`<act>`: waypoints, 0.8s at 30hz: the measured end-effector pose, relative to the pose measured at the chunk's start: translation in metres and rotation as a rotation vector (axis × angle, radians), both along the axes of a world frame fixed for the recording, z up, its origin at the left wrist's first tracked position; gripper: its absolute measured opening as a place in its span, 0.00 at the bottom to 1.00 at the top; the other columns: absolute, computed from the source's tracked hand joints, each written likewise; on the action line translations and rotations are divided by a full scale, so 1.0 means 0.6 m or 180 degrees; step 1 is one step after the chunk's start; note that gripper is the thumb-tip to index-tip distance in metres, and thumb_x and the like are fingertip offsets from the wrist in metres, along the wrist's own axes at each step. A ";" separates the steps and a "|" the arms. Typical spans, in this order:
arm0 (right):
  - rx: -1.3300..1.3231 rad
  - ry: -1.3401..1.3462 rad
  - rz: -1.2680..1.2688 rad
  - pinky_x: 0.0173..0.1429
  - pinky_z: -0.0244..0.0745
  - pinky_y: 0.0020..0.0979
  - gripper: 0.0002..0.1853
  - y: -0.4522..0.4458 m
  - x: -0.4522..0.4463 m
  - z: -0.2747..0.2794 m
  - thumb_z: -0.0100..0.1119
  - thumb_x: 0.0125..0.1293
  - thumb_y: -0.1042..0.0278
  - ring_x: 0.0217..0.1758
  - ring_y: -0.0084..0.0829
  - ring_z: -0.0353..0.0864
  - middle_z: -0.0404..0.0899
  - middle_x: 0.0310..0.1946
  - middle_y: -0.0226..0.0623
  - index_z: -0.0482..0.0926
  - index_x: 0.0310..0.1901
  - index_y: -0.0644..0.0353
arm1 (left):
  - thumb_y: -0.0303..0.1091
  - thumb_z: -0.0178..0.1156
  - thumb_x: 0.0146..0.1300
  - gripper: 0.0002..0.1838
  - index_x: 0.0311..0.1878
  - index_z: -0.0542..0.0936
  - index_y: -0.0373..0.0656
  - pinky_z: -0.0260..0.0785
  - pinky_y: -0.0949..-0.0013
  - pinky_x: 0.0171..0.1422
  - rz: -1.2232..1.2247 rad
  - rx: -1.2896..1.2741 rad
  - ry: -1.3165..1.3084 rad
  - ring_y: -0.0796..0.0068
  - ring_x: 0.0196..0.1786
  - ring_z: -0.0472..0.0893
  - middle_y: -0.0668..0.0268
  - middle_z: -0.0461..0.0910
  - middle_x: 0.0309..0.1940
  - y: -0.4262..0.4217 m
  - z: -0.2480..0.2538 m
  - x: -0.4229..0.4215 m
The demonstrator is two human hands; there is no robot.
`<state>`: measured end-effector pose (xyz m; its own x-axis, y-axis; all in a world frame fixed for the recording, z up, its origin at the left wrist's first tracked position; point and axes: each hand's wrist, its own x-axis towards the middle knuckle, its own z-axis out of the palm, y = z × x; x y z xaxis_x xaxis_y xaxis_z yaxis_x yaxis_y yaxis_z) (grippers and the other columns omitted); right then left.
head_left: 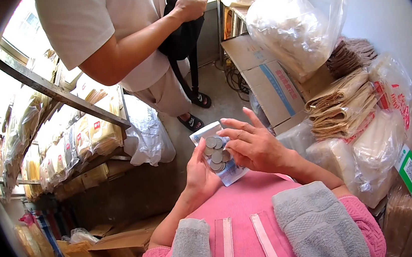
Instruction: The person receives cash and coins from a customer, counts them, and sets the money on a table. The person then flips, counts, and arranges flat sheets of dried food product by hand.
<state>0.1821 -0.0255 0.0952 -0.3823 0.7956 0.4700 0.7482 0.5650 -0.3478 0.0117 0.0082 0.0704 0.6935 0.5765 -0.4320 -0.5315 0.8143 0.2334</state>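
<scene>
In the head view, my left hand [201, 170] is closed around a bluish banknote [232, 174], thumb along its left edge. Several silver coins [216, 156] lie in a loose cluster on top of the note. Over the right side of the coins is my right hand [254, 146], fingers spread and partly bent, with the fingertips at the coins. Its thumb is hidden, so I cannot tell whether a coin is pinched there. Both hands are just in front of my pink apron [247, 209].
A person in a white shirt [78, 16] stands ahead, one hand on a small black object. Left, a metal rack [61, 93] bears wrapped packets. To the right are a cardboard box [274, 88], brown paper bags [338, 97], plastic-wrapped bundles [377, 135] and a green QR-code card [410, 169].
</scene>
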 end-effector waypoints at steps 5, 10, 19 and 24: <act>-0.0483 -0.0092 0.0214 0.69 0.43 0.56 0.04 -0.008 -0.020 0.004 0.57 0.55 0.73 0.69 0.43 0.58 0.67 0.59 0.38 0.75 0.33 0.57 | 0.46 0.34 0.71 0.21 0.60 0.65 0.46 0.63 0.54 0.64 0.0036 0.0070 0.0116 0.62 0.59 0.71 0.60 0.70 0.56 -0.003 -0.019 -0.002; -0.0359 -0.0271 0.0058 0.69 0.43 0.57 0.08 -0.008 -0.026 -0.002 0.57 0.55 0.72 0.70 0.41 0.56 0.66 0.60 0.37 0.76 0.39 0.56 | 0.46 0.34 0.71 0.21 0.60 0.65 0.47 0.63 0.54 0.64 0.0000 0.0042 0.0100 0.63 0.59 0.71 0.60 0.70 0.56 -0.004 -0.015 -0.003; -0.0072 -0.0271 -0.0448 0.67 0.47 0.56 0.12 0.016 -0.019 -0.004 0.57 0.56 0.71 0.68 0.42 0.59 0.68 0.57 0.39 0.77 0.44 0.56 | 0.46 0.33 0.72 0.22 0.61 0.63 0.44 0.58 0.54 0.67 -0.0151 0.0091 0.0136 0.62 0.62 0.67 0.59 0.67 0.59 -0.007 0.010 0.005; -0.0272 -0.0275 -0.0365 0.66 0.48 0.57 0.11 0.021 -0.024 -0.014 0.60 0.55 0.70 0.67 0.44 0.59 0.68 0.58 0.41 0.77 0.42 0.56 | 0.47 0.32 0.72 0.23 0.61 0.62 0.42 0.58 0.55 0.67 -0.0177 0.0128 0.0121 0.63 0.62 0.67 0.59 0.67 0.59 -0.007 0.004 0.004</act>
<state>0.1675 -0.0129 0.0869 -0.3228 0.8719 0.3682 0.8352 0.4454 -0.3225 0.0138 0.0042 0.0728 0.7084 0.5551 -0.4360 -0.4759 0.8318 0.2857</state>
